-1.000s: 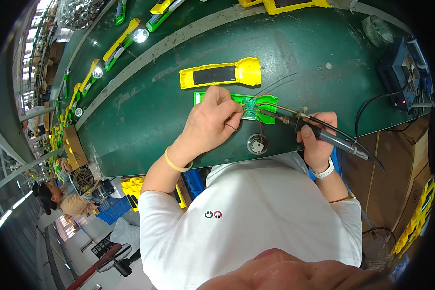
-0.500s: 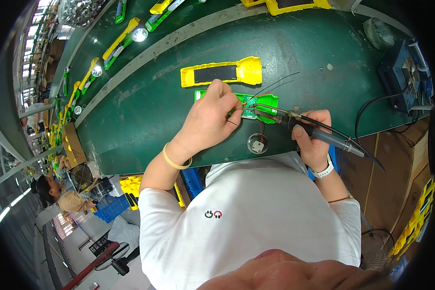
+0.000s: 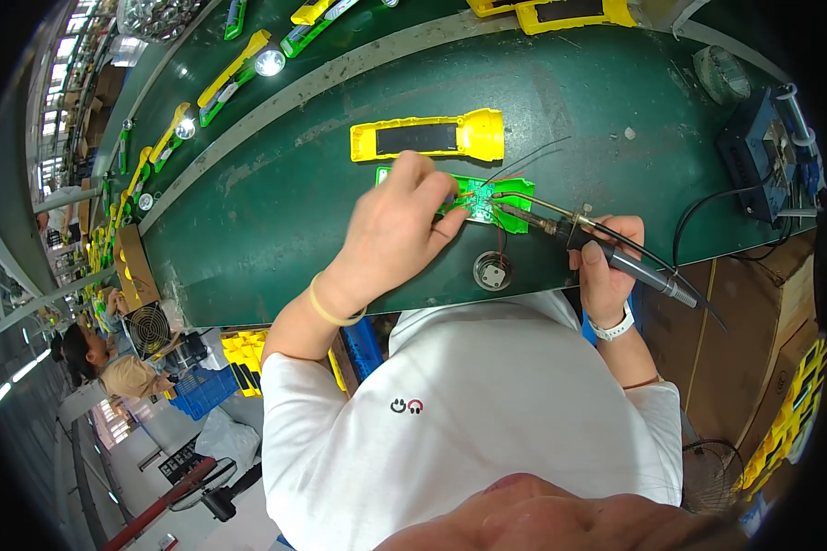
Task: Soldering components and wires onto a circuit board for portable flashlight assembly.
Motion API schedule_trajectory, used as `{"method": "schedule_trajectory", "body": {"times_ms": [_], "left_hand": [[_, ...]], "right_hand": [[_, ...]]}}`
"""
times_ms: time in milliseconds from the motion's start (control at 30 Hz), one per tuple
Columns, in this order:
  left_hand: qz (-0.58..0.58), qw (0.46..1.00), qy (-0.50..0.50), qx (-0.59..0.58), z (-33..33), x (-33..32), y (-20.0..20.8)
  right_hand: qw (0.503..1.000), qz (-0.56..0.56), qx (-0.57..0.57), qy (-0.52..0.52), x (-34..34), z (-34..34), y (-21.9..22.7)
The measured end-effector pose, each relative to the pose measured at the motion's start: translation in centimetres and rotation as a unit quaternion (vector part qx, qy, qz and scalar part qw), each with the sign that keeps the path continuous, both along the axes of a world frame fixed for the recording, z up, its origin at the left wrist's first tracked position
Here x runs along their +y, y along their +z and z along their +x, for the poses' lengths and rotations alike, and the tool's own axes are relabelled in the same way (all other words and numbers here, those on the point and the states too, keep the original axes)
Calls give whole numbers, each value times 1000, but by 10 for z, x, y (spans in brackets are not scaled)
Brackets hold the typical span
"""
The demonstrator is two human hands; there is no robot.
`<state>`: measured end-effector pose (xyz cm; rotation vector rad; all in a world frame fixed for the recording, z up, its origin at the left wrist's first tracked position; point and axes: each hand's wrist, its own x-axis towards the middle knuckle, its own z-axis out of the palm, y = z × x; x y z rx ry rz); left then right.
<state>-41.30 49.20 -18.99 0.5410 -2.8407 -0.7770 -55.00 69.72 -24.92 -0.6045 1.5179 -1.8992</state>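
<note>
A green flashlight half-shell lies on the bench, with a small green circuit board and thin coloured wires inside it. My left hand is closed in a pinch over the shell's left part. Orange wires run near its fingertips, but what they grip is hidden. My right hand grips a soldering iron with a thin feed tube fixed along it. Its tip points left, close to the board. Just below sits a round metal lamp piece, joined by a red wire. Beyond the shell lies a yellow half-shell with a dark panel.
A blue soldering station stands at the right, its black cable curving over the bench edge. Behind it is a pale cylinder. Yellow-green flashlights, some lit, line the far left. A co-worker sits at the left.
The soldering iron's tip has shifted slightly within the shell as my right hand drew a little right and down. My left fingertips have parted slightly from the board. The view has shifted a bit.
</note>
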Motion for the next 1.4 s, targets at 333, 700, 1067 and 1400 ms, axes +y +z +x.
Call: {"method": "schedule_trajectory", "body": {"times_ms": [333,700,1067,1400], "left_hand": [[257,966,33,-1,18,-7,4],[-73,974,-156,145,3,-9,-25],[-136,960,-216,112,-1,-12,-17],[-150,957,-229,96,-2,-14,-16]], "right_hand": [[1000,-17,3,-16,2,0,3],[1000,2,5,-3,2,-3,3],[996,51,55,47,2,-3,0],[995,-35,-63,-65,2,-6,3]]}}
